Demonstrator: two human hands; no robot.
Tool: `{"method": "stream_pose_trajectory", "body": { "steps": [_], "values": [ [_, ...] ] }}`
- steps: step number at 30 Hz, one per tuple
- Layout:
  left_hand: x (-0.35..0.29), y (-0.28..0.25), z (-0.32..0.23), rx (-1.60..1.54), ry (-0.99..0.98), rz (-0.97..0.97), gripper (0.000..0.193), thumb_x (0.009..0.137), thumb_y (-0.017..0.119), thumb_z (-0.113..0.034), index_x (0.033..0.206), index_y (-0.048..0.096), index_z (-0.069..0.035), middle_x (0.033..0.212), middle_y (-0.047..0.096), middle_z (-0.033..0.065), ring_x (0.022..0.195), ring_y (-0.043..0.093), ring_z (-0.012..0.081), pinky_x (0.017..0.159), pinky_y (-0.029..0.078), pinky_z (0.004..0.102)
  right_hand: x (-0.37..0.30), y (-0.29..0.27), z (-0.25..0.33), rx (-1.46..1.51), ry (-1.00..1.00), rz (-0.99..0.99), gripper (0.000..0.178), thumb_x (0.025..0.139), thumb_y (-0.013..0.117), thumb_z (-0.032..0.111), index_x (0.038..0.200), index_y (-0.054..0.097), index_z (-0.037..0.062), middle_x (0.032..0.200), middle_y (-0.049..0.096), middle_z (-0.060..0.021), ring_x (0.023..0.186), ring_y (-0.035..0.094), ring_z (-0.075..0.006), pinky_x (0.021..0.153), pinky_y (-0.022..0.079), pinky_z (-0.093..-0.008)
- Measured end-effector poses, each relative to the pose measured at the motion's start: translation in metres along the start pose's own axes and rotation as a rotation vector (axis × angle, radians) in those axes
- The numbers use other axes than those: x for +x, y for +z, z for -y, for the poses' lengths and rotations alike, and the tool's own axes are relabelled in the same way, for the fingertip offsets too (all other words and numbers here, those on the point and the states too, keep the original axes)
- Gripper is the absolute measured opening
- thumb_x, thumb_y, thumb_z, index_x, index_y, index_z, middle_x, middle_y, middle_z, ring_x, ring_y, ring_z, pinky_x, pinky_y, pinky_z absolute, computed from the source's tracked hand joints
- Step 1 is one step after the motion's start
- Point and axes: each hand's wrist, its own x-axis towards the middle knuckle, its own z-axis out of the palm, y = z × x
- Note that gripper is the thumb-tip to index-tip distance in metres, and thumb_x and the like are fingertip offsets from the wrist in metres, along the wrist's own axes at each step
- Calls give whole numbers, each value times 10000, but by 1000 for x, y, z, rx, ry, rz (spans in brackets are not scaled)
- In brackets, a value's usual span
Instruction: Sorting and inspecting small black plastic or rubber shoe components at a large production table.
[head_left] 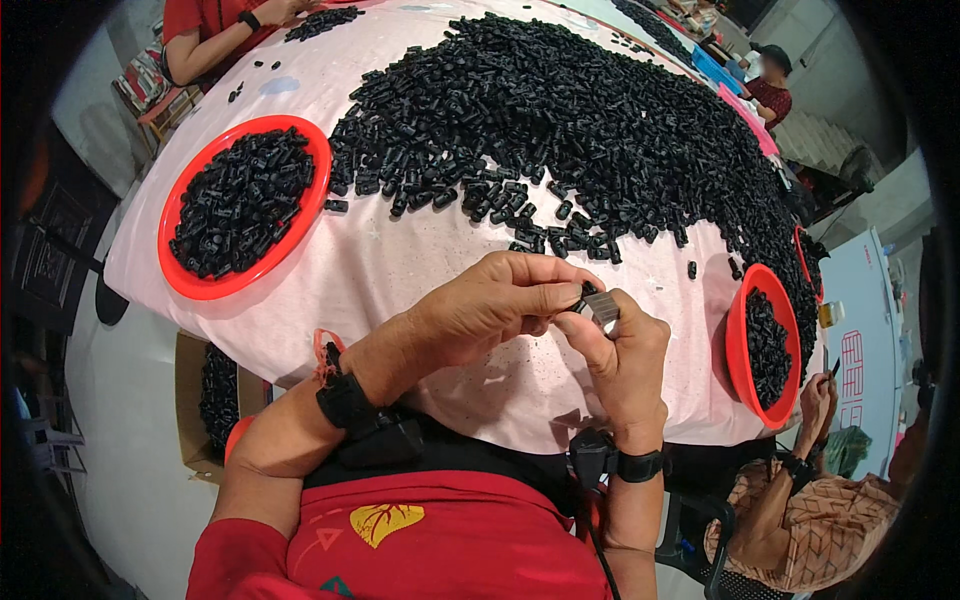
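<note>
The table has a pink cloth. To its left are a dark carved panel and a pale floor. Beyond its far right corner is a grey wall; to its right, a pale board.

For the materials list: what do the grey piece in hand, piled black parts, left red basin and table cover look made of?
Grey piece: probably metal, shiny; bright sheen.
Black parts: likely moulded plastic, satin; repeated shape, small highlights.
Red basin: apparently plastic, glossy; smooth rim.
Table cover: fabric or thin sheeting, matte; soft creases.
</note>
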Motion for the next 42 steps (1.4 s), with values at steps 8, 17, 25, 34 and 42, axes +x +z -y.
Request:
{"method": "stream_pose_trajectory", "body": {
  "steps": [8, 17, 25, 34, 42],
  "values": [
    [1, -2, 3, -2, -16, 12, 316, 924, 589, -180, 1199, 583, -25, 1057, 636, 23, 898, 584, 63, 762, 466, 206, 1, -1, -1, -64, -9, -4, 388, 812, 722, 378, 794, 620, 4, 566, 566, -27, 515, 492, -71, 472, 405, -242],
    [2, -2, 3, 12, -15, -8, 310, 927, 585, -185, 1193, 585, -26, 1032, 634, 9, 893, 576, 53, 767, 454, 201, 2, 0, 1, -95, -21, -7, 392, 825, 704, 384, 808, 632, -1, 558, 568, -41, 502, 492, -76, 467, 403, -246],
    [2, -1, 2, 3, -16, -6, 314, 927, 585, -193, 1194, 585, -26, 1014, 635, 6, 874, 571, 47, 750, 449, 201, 2, 2, 2, -103, -28, -45, 386, 780, 736, 393, 814, 659, 16, 531, 584, -79, 466, 603, -193, 434, 444, -291],
    [1, -1, 3, 2, -16, -10, 316, 925, 591, -199, 1192, 587, -29, 1003, 636, -5, 848, 559, 38, 727, 436, 195, 2, 2, 3, -162, -27, -26, 387, 780, 734, 395, 815, 659, 18, 520, 575, -79, 461, 600, -189, 433, 443, -292],
    [1, -1, 3, 21, -5, 6, 301, 931, 582, -210, 1174, 597, -32, 983, 635, -15, 834, 548, 29, 712, 422, 190, 2, 1, 4, -153, 0, -21, 386, 784, 729, 398, 803, 652, 20, 576, 607, -100, 474, 601, -217, 444, 443, -303]
  ]
}}
